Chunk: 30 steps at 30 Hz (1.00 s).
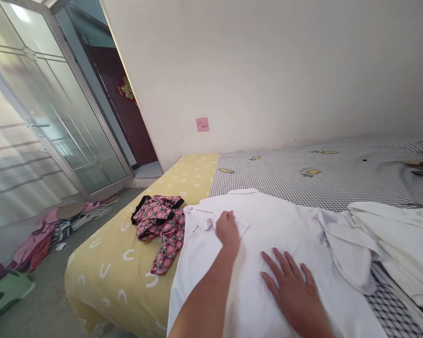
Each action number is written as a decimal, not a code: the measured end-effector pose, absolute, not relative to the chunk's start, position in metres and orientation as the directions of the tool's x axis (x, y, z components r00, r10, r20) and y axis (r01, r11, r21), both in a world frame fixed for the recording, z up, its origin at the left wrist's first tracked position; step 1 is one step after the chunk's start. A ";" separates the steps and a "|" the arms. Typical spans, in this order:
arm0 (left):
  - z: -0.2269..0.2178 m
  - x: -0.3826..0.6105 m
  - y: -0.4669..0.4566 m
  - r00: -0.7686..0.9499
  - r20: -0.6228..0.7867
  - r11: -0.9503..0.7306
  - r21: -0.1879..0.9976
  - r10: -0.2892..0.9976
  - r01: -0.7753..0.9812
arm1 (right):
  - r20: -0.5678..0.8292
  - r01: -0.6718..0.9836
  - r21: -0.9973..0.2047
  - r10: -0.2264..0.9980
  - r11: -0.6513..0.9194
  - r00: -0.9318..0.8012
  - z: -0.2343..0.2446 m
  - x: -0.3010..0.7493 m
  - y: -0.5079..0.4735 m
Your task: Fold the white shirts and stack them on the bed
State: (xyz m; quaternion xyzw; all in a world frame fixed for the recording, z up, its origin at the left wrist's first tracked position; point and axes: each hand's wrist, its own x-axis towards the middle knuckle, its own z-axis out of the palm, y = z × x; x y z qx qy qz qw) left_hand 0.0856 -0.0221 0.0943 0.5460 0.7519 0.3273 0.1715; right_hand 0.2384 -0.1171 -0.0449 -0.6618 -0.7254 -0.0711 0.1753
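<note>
A white shirt lies spread on the bed, reaching from the yellow sheet onto the checked sheet. My left hand is curled on the shirt near its collar and pocket flap, fingers closed on a fold of the cloth. My right hand lies flat on the shirt's lower part, fingers stretched out and apart. A loose white sleeve or strip trails off to the right of that hand.
A pink flowered garment lies crumpled on the yellow sheet to the left. More white cloth is piled at the right on the checked sheet. Clothes and books litter the floor by glass doors.
</note>
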 end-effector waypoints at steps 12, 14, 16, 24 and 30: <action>0.020 0.119 -0.078 -0.186 0.233 -0.007 0.642 0.955 0.767 | 0.212 0.982 -0.159 0.975 0.100 -0.065 -0.033 0.239 -0.122; 0.024 0.085 -0.067 -0.238 0.268 0.047 0.567 0.933 0.822 | 0.225 0.980 -0.179 0.974 0.081 -0.040 -0.028 0.235 -0.122; 0.032 0.057 -0.057 -0.250 0.237 0.085 0.544 0.939 0.835 | 0.239 0.980 -0.183 0.970 0.083 -0.037 -0.027 0.233 -0.121; 0.072 0.067 -0.006 -0.440 0.092 0.234 0.741 0.893 0.629 | 0.248 0.979 -0.187 0.968 0.086 -0.038 -0.030 0.232 -0.120; 0.062 0.185 -0.040 -0.197 0.073 0.045 0.844 0.978 0.534 | 0.289 0.966 -0.198 0.952 0.166 -0.105 -0.045 0.240 -0.119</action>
